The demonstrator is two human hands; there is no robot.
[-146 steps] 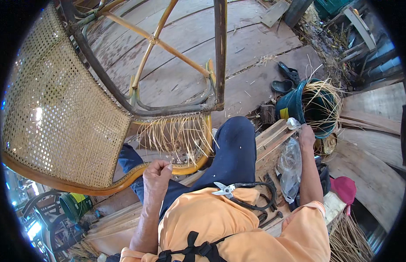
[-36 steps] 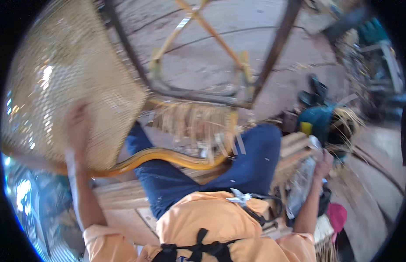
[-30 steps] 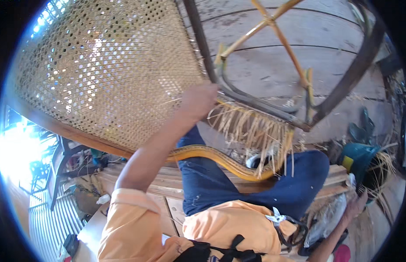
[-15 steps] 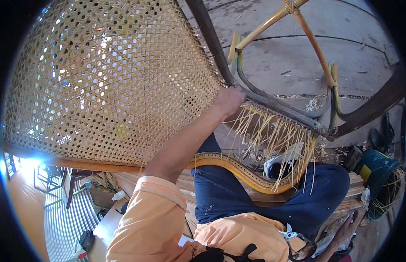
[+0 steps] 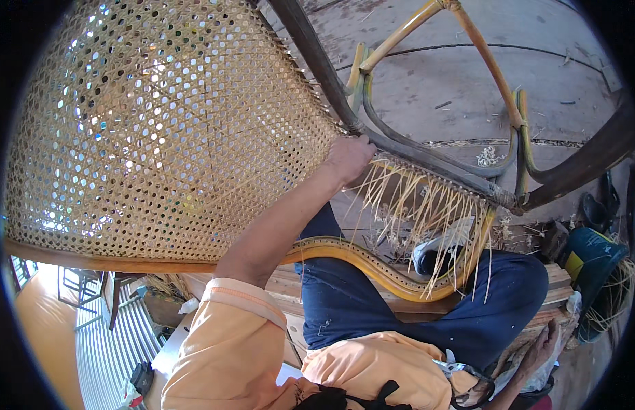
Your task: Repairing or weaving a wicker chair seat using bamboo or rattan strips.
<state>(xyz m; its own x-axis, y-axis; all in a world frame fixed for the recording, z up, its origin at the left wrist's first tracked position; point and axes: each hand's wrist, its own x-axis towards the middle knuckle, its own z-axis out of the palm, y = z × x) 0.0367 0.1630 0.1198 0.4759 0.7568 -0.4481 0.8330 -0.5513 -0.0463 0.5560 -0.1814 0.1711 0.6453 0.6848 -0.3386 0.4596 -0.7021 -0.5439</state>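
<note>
We face the woven cane panel (image 5: 160, 137) of a chair filling ten o'clock; its dark rail (image 5: 426, 161) runs from one to three; a green bucket (image 5: 590, 268) sits between three and four; loose cane strands (image 5: 433, 205) hang at three; our left hand (image 5: 350, 157), at one, curls at panel and rail, its pinch hidden; our right hand (image 5: 541, 348), at four, shows no clear grip; pruning shears (image 5: 454, 367) lie near five.

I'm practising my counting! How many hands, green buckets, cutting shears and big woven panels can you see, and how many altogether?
Hands: 2 (left hand, right hand)
Green bucket: 1
Cutting shears: 1 pair
Big woven panel: 1
Total: 5
</note>
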